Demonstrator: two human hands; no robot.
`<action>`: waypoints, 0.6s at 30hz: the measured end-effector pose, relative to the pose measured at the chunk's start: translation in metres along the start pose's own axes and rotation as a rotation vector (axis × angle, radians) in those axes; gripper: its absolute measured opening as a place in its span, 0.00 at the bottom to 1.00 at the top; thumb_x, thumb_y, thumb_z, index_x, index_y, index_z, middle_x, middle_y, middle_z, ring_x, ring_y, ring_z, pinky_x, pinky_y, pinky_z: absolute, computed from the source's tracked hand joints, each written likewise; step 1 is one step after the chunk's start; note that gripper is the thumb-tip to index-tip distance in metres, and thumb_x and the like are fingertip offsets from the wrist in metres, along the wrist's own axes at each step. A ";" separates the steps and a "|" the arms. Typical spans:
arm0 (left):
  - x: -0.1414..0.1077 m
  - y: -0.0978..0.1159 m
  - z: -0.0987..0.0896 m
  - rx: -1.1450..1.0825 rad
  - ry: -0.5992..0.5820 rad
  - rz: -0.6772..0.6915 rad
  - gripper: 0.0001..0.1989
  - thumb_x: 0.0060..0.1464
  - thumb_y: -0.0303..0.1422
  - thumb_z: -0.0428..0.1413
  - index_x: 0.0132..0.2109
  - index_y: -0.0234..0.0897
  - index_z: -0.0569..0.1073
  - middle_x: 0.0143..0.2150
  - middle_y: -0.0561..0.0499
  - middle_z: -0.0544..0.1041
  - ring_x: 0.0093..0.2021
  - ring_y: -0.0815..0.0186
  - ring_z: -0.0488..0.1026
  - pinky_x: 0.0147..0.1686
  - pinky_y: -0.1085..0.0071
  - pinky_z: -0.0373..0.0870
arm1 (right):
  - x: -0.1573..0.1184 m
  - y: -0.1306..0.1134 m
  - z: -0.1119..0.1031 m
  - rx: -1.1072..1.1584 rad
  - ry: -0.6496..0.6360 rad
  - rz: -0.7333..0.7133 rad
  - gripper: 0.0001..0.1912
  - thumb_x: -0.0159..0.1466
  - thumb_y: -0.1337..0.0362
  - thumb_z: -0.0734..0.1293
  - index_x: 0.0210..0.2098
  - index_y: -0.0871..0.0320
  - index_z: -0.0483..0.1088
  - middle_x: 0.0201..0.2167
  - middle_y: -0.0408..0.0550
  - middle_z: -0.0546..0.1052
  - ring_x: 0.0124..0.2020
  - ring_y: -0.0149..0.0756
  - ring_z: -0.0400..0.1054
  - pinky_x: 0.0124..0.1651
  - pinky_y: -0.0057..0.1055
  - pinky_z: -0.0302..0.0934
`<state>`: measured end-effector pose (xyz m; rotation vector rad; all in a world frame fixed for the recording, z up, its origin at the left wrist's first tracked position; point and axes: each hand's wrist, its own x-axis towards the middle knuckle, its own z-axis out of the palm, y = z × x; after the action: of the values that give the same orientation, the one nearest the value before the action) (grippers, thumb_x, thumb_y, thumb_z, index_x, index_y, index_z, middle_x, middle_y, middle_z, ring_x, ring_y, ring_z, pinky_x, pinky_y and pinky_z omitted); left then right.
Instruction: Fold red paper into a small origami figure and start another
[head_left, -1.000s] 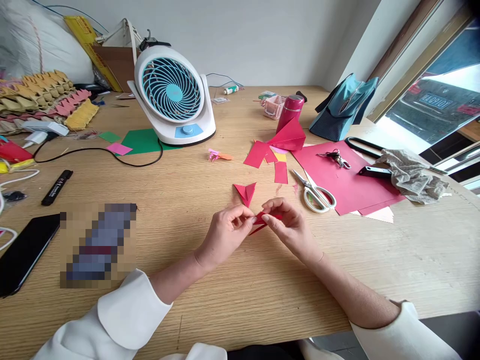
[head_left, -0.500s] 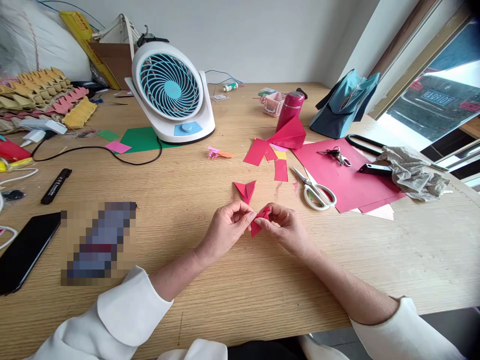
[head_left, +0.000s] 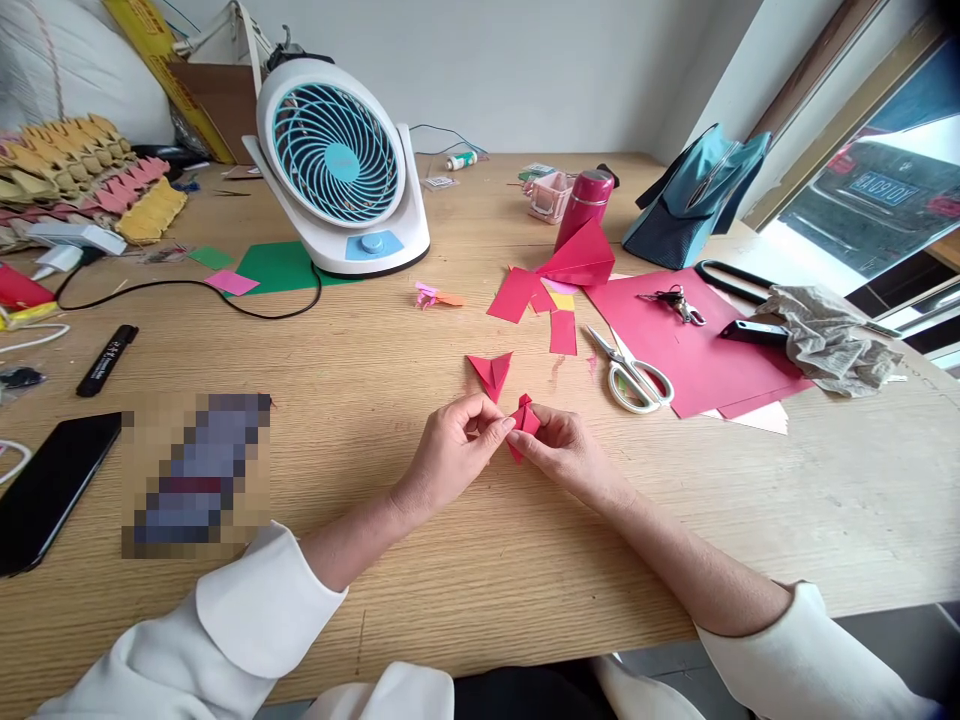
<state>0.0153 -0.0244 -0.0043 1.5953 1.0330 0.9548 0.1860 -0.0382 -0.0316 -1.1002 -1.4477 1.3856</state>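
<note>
Between my fingertips, a small folded red paper piece (head_left: 526, 418) is held a little above the wooden table (head_left: 465, 580). My left hand (head_left: 459, 450) pinches its left edge with thumb and forefinger. On its right side, my right hand (head_left: 571, 455) grips it between thumb and bent fingers. Just beyond my left fingers lies another folded red paper piece (head_left: 491, 373) with pointed corners. White-handled scissors (head_left: 636, 380) rest open to the right of my hands, partly on large red sheets (head_left: 697, 350).
A white fan (head_left: 337, 160) stands at the back left. Red paper pieces (head_left: 513, 294) and a red bottle (head_left: 587, 200) are beyond my hands. A black phone (head_left: 56, 490) and a marker (head_left: 107, 360) lie left; a blue bag (head_left: 686, 215) stands back right.
The held red piece has been turned in my fingers, so a small tip now points away from me. My right fingers have shifted slightly along it. The view has tilted down a little.
</note>
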 end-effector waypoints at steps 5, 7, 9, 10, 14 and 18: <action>0.001 -0.001 0.001 0.001 0.035 0.023 0.13 0.58 0.35 0.57 0.26 0.36 0.68 0.21 0.58 0.64 0.22 0.74 0.59 0.24 0.75 0.58 | 0.001 -0.002 0.001 0.055 -0.008 0.061 0.19 0.58 0.51 0.73 0.25 0.58 0.65 0.21 0.37 0.63 0.24 0.26 0.52 0.28 0.27 0.46; 0.000 -0.004 0.003 -0.054 0.028 -0.008 0.14 0.58 0.37 0.57 0.27 0.36 0.68 0.22 0.58 0.63 0.23 0.74 0.58 0.24 0.74 0.57 | 0.001 -0.004 0.002 0.063 0.004 0.090 0.21 0.56 0.49 0.73 0.24 0.58 0.65 0.20 0.37 0.62 0.23 0.25 0.50 0.26 0.27 0.44; 0.000 -0.007 0.004 -0.113 0.023 -0.039 0.15 0.57 0.38 0.58 0.27 0.36 0.67 0.22 0.57 0.63 0.23 0.74 0.58 0.24 0.74 0.56 | 0.001 -0.008 0.003 0.066 0.012 0.119 0.23 0.54 0.48 0.74 0.23 0.58 0.64 0.20 0.37 0.61 0.22 0.25 0.49 0.25 0.27 0.42; 0.000 -0.009 0.005 -0.137 0.024 -0.052 0.15 0.57 0.39 0.58 0.27 0.36 0.67 0.22 0.57 0.63 0.23 0.73 0.57 0.24 0.74 0.56 | 0.000 -0.010 0.004 0.067 0.011 0.134 0.24 0.54 0.47 0.74 0.23 0.58 0.63 0.19 0.36 0.60 0.22 0.24 0.48 0.25 0.28 0.41; -0.001 -0.014 0.007 -0.223 0.029 -0.105 0.16 0.55 0.41 0.60 0.27 0.36 0.67 0.23 0.57 0.62 0.24 0.73 0.55 0.23 0.75 0.55 | 0.000 -0.019 0.005 0.042 0.009 0.187 0.26 0.51 0.44 0.74 0.21 0.58 0.62 0.18 0.36 0.59 0.21 0.24 0.46 0.24 0.27 0.40; -0.003 -0.015 0.009 -0.331 0.025 -0.183 0.16 0.54 0.41 0.61 0.28 0.36 0.66 0.23 0.58 0.60 0.24 0.74 0.54 0.22 0.77 0.53 | 0.000 -0.025 0.004 0.032 0.004 0.220 0.25 0.51 0.45 0.74 0.21 0.58 0.63 0.17 0.36 0.60 0.20 0.23 0.46 0.24 0.28 0.40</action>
<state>0.0198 -0.0273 -0.0212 1.1986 0.9636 0.9657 0.1809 -0.0395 -0.0073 -1.2709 -1.3278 1.5523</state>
